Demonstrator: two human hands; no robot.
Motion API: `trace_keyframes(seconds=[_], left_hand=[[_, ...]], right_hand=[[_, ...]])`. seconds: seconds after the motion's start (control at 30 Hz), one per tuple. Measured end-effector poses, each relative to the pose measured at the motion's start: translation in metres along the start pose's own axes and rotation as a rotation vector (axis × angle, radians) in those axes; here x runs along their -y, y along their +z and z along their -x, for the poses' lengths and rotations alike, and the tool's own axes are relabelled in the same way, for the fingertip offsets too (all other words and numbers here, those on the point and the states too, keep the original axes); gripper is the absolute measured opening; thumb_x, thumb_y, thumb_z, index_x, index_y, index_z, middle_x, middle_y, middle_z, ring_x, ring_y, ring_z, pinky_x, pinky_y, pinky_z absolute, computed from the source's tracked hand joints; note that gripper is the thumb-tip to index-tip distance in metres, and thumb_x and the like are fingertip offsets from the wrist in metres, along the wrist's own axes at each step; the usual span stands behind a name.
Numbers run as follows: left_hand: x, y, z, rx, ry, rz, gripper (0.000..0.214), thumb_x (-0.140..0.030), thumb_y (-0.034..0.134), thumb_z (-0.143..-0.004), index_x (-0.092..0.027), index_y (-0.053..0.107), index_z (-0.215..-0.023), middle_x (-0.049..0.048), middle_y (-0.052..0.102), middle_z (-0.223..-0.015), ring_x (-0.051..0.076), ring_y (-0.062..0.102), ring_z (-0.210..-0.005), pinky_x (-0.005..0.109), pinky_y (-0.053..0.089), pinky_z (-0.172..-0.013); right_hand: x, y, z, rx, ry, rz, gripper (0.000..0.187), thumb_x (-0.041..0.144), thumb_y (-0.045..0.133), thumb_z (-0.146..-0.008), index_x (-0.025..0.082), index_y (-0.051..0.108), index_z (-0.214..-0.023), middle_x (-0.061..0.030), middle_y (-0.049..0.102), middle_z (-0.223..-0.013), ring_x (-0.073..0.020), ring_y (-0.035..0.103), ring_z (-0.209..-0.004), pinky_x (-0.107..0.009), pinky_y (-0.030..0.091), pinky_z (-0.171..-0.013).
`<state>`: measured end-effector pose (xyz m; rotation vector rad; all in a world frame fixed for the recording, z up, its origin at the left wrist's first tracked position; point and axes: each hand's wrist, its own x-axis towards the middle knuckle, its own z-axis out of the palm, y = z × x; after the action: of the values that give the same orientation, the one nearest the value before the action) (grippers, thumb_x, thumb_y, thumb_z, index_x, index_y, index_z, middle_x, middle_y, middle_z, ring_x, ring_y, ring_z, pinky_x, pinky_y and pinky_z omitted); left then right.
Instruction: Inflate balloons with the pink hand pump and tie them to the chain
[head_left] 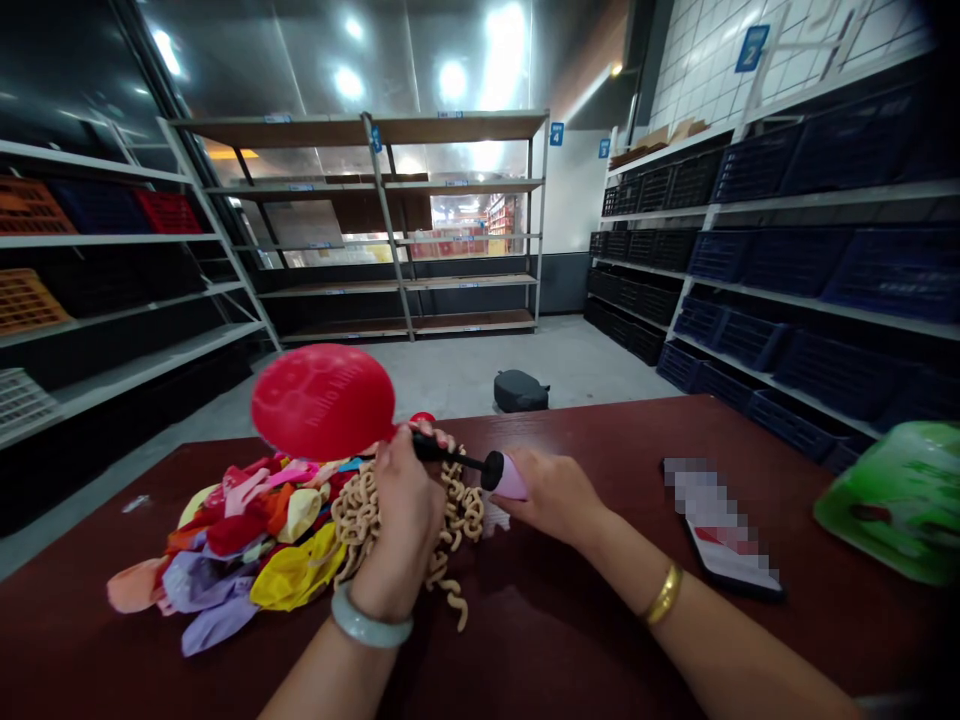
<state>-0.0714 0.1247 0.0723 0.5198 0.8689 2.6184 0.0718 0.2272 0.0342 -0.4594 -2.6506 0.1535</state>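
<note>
A partly inflated red balloon [322,400] hangs over the dark red table [562,640]. My left hand [397,520] is closed round the balloon's neck where it sits on the black nozzle [450,455] of a pink hand pump [510,478]. My right hand [555,495] grips the pump's pink body. A pile of limp balloons in many colours [240,540] lies to the left of my left hand. Under that hand lies a coil of beige curly strips [450,520].
A phone [724,530] lies on the table to the right, and a green packet [900,500] sits at the right edge. A dark bag [520,390] rests on the floor beyond the table. Shelving with crates lines both sides of the room.
</note>
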Motion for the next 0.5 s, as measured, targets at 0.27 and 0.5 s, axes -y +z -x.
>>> trace_keyframes(seconds=[0.27,0.5], left_hand=[[-0.042,-0.017,-0.038,-0.101,0.175,-0.022,0.015,-0.024,0.061,-0.073,-0.019,0.049,-0.079,-0.0046,0.048,-0.063,0.010,0.050,-0.053,0.025,0.041,-0.053],[-0.001,-0.002,-0.003,0.002,0.070,0.028,0.018,-0.024,0.065,-0.077,-0.019,0.048,-0.077,-0.0027,0.053,-0.068,0.011,0.054,-0.060,0.026,0.046,-0.061]], right_hand=[[-0.014,-0.002,0.000,0.021,0.002,0.075,0.051,0.053,0.057,-0.085,0.020,0.049,-0.124,-0.0105,0.066,-0.109,-0.0251,0.064,-0.096,-0.033,0.045,-0.077],[-0.011,-0.003,0.003,0.007,0.032,0.091,0.049,0.050,0.057,-0.086,0.020,0.048,-0.124,-0.0109,0.066,-0.109,-0.0259,0.064,-0.094,-0.034,0.045,-0.076]])
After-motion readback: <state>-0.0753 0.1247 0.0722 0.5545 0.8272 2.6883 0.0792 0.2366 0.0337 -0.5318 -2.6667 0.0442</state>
